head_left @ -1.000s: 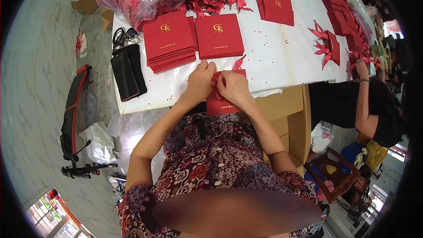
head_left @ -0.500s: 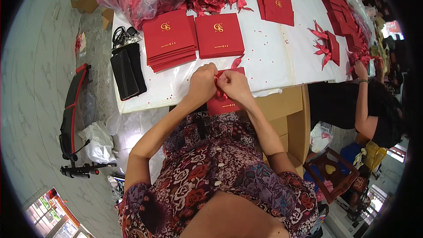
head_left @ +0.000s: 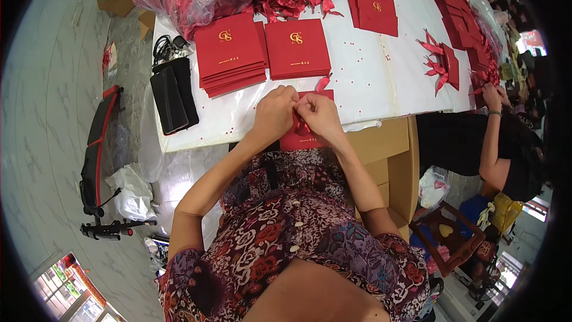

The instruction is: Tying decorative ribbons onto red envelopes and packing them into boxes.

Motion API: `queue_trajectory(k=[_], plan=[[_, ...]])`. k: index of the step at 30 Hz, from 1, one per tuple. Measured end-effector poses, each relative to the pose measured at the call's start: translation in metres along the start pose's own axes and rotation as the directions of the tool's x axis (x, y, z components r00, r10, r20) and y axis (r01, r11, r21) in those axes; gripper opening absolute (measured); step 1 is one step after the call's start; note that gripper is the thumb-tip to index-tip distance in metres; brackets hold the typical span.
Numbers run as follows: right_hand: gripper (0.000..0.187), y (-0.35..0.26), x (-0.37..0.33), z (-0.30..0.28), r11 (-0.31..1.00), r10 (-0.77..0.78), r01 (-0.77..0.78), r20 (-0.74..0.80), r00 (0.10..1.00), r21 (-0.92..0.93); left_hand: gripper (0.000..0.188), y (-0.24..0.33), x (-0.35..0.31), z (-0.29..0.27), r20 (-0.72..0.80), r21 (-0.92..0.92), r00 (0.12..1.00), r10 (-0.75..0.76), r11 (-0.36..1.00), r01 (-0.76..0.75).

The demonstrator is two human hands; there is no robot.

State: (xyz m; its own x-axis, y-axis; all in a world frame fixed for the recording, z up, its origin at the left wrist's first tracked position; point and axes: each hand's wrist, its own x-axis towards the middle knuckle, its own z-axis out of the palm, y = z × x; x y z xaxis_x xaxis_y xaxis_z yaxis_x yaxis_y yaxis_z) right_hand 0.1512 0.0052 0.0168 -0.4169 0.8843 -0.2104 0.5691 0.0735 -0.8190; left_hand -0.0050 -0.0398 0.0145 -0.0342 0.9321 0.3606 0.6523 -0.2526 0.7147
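– Red pouch [head_left: 290, 140]: where placed?
– At the worktop's [head_left: 363, 92] near edge, beneath left hand [head_left: 274, 113] and right hand [head_left: 322, 117]; fingertips of each closed, red ribbon [head_left: 302, 127] seemingly pinched.
– Handling?
– Ribbon best kept untwisted, tension evened, pouch uncreased.

Left stack [head_left: 229, 49]: a gold letter emblem high on the top cover, a small gold line of print lower down.
Right stack [head_left: 298, 53]: the same gold emblem and small line.
My packet [head_left: 304, 144]: a small gold line near my edge; my left hand [head_left: 275, 113] and right hand [head_left: 320, 118] cover part above it.
Far packet [head_left: 380, 19]: a small gold emblem.
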Motion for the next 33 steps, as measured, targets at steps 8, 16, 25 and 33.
queue_trajectory(k=[8, 16, 25, 33], plan=[[0.019, -0.018, -0.005, -0.027, 0.958, -0.267, 0.239, -0.186, 0.946, -0.158, 0.02, -0.009, 0.007, -0.009, 0.016, -0.119, 0.997, -0.072, 0.99, 0.074], [0.022, 0.004, 0.031, -0.044, 0.997, -0.041, 0.018, 0.358, 0.933, 0.069, 0.016, -0.004, 0.002, -0.01, 0.053, -0.129, 0.993, 0.105, 0.987, -0.097], [0.019, 0.017, 0.042, -0.042, 0.938, -0.261, 0.106, 0.467, 0.845, 0.331, 0.017, -0.002, 0.004, -0.018, 0.225, -0.129, 0.961, 0.158, 0.983, -0.132], [0.016, 0.023, 0.039, -0.033, 0.961, -0.267, 0.215, 0.397, 0.878, 0.172, 0.02, -0.001, 0.009, -0.027, 0.328, -0.209, 0.938, 0.115, 0.977, -0.046]])
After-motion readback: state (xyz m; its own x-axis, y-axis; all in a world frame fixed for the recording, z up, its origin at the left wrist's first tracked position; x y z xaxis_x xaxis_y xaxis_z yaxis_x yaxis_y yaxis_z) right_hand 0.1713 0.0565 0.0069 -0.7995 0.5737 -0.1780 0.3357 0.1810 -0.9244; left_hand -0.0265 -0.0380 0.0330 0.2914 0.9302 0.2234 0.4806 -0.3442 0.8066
